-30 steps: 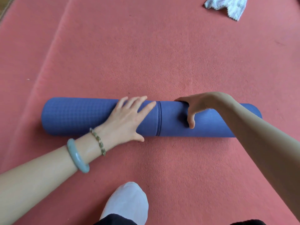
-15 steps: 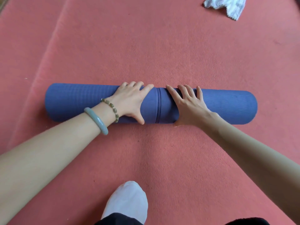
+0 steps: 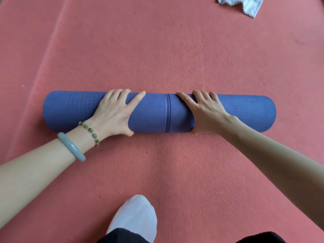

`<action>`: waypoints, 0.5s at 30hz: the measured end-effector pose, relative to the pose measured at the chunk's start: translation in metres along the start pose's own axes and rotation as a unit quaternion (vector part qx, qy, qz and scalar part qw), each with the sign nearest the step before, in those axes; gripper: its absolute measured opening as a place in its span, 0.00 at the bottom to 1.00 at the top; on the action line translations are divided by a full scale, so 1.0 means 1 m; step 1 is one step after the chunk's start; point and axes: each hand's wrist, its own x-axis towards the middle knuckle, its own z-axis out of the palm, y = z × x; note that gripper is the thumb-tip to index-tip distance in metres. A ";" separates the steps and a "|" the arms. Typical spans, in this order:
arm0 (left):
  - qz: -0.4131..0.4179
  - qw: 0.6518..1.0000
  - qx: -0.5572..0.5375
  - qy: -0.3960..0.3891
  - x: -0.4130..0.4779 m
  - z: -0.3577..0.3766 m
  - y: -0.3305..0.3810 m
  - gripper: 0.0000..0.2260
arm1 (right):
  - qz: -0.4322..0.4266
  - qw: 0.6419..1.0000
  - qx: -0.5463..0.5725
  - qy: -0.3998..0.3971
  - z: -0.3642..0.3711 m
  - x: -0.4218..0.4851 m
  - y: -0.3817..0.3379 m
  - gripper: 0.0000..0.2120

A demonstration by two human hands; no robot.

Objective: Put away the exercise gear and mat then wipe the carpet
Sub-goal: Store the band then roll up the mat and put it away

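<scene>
Mat [image 3: 154, 113], blue and fully rolled, lies crosswise on the red carpet [image 3: 157, 50], with a thin band [image 3: 168, 113] ringing it near the middle. Left hand [image 3: 114, 113] presses on top just left of the band, fingers spread and fairly straight, thumb at the near edge. Right hand [image 3: 205, 113] mirrors it right of the band, fingers splayed, thumb down by the carpet. Pale bangle [image 3: 71, 147] and bead bracelet [image 3: 89, 131] on the left wrist. White-socked foot [image 3: 136, 214] at the bottom, crumpled white cloth [image 3: 245, 4] well away, top right
</scene>
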 end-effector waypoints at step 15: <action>0.024 0.996 0.031 0.080 -0.011 -0.011 0.002 0.48 | 0.009 0.991 0.016 0.131 0.003 -0.017 0.004 0.50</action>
